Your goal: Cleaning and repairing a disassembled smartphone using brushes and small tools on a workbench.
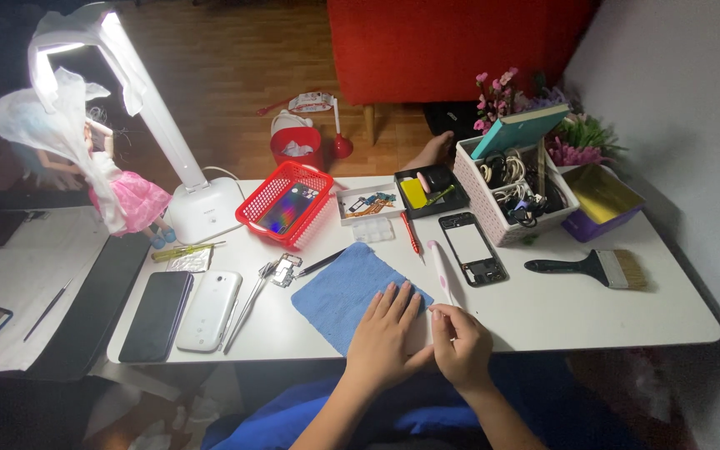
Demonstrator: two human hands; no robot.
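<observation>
Left hand lies fingers spread on one blue cloth; right hand pinches one white tool; red basket holds one phone.

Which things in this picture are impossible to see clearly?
Head view only:
- Under the left hand: whatever lies on the blue cloth is covered.
- Right hand: its grip on the white tool is hidden.
- Red basket contents: too small.

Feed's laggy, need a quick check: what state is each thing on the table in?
left hand: flat on blue cloth
right hand: gripping white tool
phone frame: open, gutted
desk lamp: lit
black phone: screen dark
white phone: face down
paintbrush: lying flat
</observation>
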